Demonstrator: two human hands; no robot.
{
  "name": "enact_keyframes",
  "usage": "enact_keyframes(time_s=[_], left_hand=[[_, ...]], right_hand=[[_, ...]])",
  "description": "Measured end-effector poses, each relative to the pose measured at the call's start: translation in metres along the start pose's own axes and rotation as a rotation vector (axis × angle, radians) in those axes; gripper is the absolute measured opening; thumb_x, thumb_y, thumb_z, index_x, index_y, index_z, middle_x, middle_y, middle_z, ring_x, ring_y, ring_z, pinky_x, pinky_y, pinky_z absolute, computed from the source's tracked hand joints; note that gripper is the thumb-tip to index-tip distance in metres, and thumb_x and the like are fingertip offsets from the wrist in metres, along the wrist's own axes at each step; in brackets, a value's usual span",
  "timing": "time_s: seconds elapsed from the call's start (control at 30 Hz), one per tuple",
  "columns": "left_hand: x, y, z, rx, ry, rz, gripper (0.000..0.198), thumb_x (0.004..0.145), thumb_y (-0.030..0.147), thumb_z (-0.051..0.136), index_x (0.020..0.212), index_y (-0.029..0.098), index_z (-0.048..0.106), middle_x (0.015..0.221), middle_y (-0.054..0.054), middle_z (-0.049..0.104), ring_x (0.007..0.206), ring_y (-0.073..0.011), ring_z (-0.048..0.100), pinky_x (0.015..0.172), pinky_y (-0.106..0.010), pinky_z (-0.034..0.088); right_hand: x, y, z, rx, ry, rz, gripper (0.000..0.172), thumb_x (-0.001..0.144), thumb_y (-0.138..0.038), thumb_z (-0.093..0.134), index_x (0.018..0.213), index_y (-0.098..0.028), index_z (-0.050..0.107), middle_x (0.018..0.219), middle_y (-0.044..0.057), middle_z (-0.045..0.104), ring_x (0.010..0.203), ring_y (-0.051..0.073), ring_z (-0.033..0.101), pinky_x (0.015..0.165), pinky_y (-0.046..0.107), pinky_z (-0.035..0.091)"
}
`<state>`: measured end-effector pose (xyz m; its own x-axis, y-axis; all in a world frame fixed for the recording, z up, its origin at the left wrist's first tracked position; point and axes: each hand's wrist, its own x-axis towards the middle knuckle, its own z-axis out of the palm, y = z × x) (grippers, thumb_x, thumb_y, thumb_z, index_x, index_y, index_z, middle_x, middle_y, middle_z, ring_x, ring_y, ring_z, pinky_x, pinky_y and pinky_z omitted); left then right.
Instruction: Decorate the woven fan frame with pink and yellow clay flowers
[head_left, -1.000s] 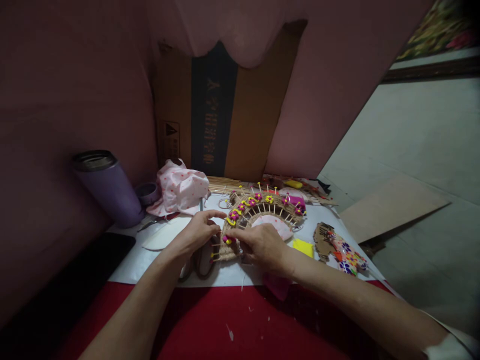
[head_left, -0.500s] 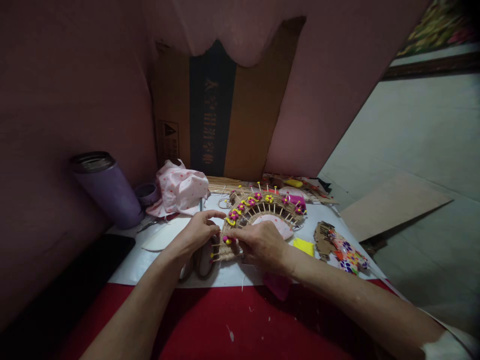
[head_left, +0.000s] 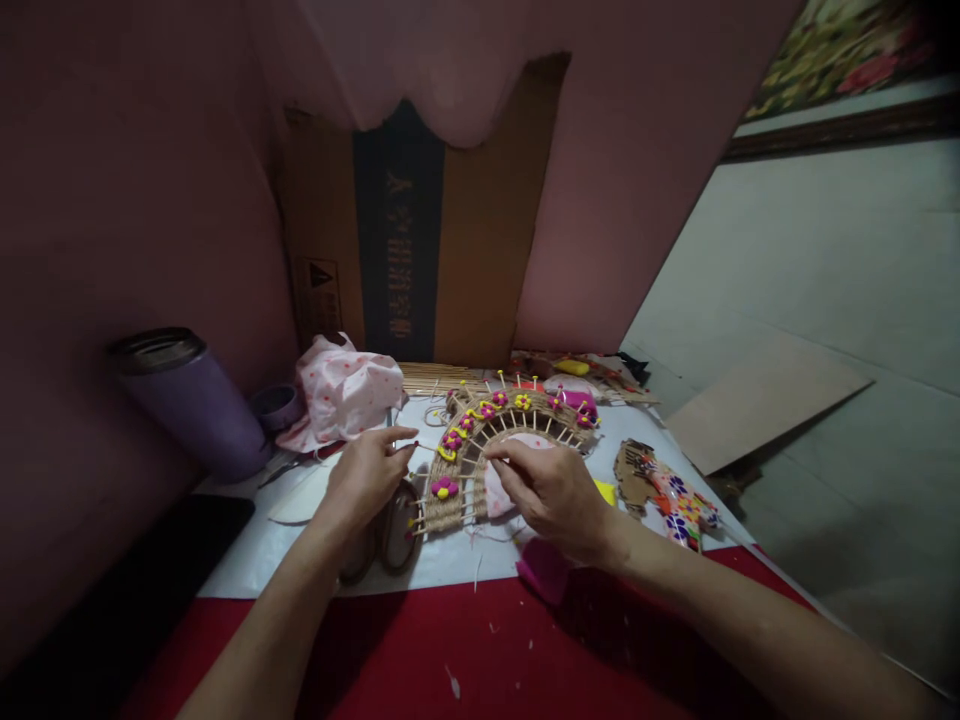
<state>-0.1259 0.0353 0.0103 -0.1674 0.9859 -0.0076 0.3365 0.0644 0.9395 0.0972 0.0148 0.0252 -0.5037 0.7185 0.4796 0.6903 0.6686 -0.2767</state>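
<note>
A woven twine arch (head_left: 448, 513) with thin sticks through it lies on the white sheet. Magenta and yellow clay flowers (head_left: 445, 487) sit along its band, and small yellow balls cap several stick ends. My left hand (head_left: 367, 472) is at the arch's left side, thumb and index finger close together by a tiny dark red bit. Over the arch's inner side, my right hand (head_left: 559, 495) has its fingertips pinched; whatever they hold is too small to make out. Beneath it is dotted pink-white fabric (head_left: 497, 493), partly hidden. Scissors (head_left: 399, 530) lie below my left hand.
A purple tumbler (head_left: 195, 405), a roll of tape (head_left: 276, 407) and crumpled dotted cloth (head_left: 349, 385) stand at left. Cardboard (head_left: 480, 250) leans behind. To the right are a yellow packet (head_left: 605, 491) and a flower-patterned piece (head_left: 686, 505). A magenta packet (head_left: 544, 570) lies in front.
My right hand has moved off the lower-left flower, rightward and up, leaving its magenta petals in view. My left hand has drawn slightly away from the arch. The camera view has shifted.
</note>
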Motion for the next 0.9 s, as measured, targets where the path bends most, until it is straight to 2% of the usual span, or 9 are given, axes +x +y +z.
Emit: enact_keyframes(time_s=[0.1, 0.17, 0.23, 0.3, 0.4, 0.53, 0.67, 0.8, 0.9], left_hand=[[0.001, 0.004, -0.007, -0.109, 0.061, 0.011, 0.031, 0.062, 0.02, 0.061, 0.092, 0.015, 0.064, 0.058, 0.002, 0.059, 0.053, -0.013, 0.055, 0.044, -0.02, 0.034], [-0.001, 0.008, -0.009, -0.343, -0.011, -0.008, 0.029, 0.058, 0.011, 0.06, 0.086, 0.015, 0.062, 0.068, 0.001, 0.061, 0.059, -0.0102, 0.056, 0.047, -0.017, 0.037], [-0.004, 0.012, -0.009, -0.587, -0.131, -0.048, 0.025, 0.055, 0.002, 0.06, 0.078, 0.012, 0.061, 0.076, -0.002, 0.063, 0.064, -0.008, 0.058, 0.054, -0.015, 0.043], [-0.007, 0.017, -0.007, -0.697, -0.233, -0.066, 0.021, 0.059, 0.0, 0.061, 0.077, 0.011, 0.059, 0.081, -0.006, 0.066, 0.067, -0.0081, 0.06, 0.061, -0.015, 0.046], [-0.012, 0.022, -0.004, -0.711, -0.34, -0.04, 0.016, 0.072, 0.009, 0.062, 0.085, 0.012, 0.054, 0.083, -0.01, 0.069, 0.065, -0.0128, 0.064, 0.052, -0.018, 0.049], [-0.016, 0.022, 0.001, -0.641, -0.404, -0.061, 0.02, 0.081, 0.032, 0.058, 0.084, 0.015, 0.047, 0.071, -0.008, 0.068, 0.048, -0.0158, 0.063, 0.032, -0.017, 0.039], [-0.019, 0.021, 0.005, -0.612, -0.439, -0.043, 0.031, 0.081, 0.042, 0.056, 0.096, 0.017, 0.046, 0.071, -0.006, 0.067, 0.053, -0.0171, 0.064, 0.033, -0.018, 0.041], [-0.022, 0.022, 0.008, -0.611, -0.455, 0.019, 0.037, 0.078, 0.041, 0.061, 0.102, 0.017, 0.048, 0.073, -0.002, 0.063, 0.051, -0.0125, 0.059, 0.035, -0.019, 0.044], [-0.023, 0.023, 0.009, -0.601, -0.474, 0.033, 0.04, 0.077, 0.044, 0.061, 0.103, 0.017, 0.05, 0.07, -0.001, 0.06, 0.051, -0.0124, 0.057, 0.037, -0.019, 0.043]], right_hand=[[-0.007, 0.001, -0.003, -0.024, 0.02, 0.078, 0.025, 0.089, -0.023, 0.038, 0.079, -0.016, 0.059, 0.063, 0.002, 0.059, 0.054, 0.012, 0.047, 0.054, 0.026, 0.03], [-0.008, 0.001, -0.003, -0.041, 0.019, 0.09, 0.023, 0.088, -0.023, 0.039, 0.075, -0.017, 0.058, 0.06, 0.001, 0.056, 0.052, 0.011, 0.043, 0.053, 0.026, 0.028], [-0.005, -0.001, -0.002, -0.037, 0.01, 0.078, 0.023, 0.088, -0.024, 0.042, 0.071, -0.017, 0.057, 0.059, 0.0, 0.055, 0.053, 0.011, 0.043, 0.054, 0.025, 0.028], [0.0, -0.006, -0.001, -0.009, 0.003, 0.063, 0.025, 0.088, -0.026, 0.044, 0.068, -0.017, 0.056, 0.059, 0.0, 0.055, 0.054, 0.011, 0.045, 0.056, 0.024, 0.03], [0.008, -0.016, 0.0, 0.062, 0.027, 0.039, 0.023, 0.087, -0.026, 0.048, 0.068, -0.017, 0.057, 0.06, 0.0, 0.057, 0.058, 0.011, 0.048, 0.058, 0.024, 0.033], [0.018, -0.028, 0.002, 0.162, 0.089, -0.014, 0.012, 0.085, -0.021, 0.051, 0.078, -0.017, 0.06, 0.076, 0.003, 0.06, 0.069, 0.013, 0.053, 0.065, 0.025, 0.039], [0.028, -0.036, 0.007, 0.173, 0.112, -0.025, 0.01, 0.083, -0.023, 0.056, 0.091, -0.018, 0.06, 0.091, 0.005, 0.057, 0.085, 0.016, 0.051, 0.072, 0.028, 0.041], [0.037, -0.037, 0.015, 0.14, 0.079, -0.045, 0.015, 0.081, -0.03, 0.062, 0.088, -0.018, 0.06, 0.09, 0.005, 0.055, 0.085, 0.017, 0.05, 0.073, 0.029, 0.041], [0.04, -0.035, 0.019, 0.122, 0.075, -0.062, 0.008, 0.081, -0.024, 0.061, 0.084, -0.017, 0.059, 0.088, 0.004, 0.055, 0.083, 0.017, 0.05, 0.074, 0.03, 0.04]])
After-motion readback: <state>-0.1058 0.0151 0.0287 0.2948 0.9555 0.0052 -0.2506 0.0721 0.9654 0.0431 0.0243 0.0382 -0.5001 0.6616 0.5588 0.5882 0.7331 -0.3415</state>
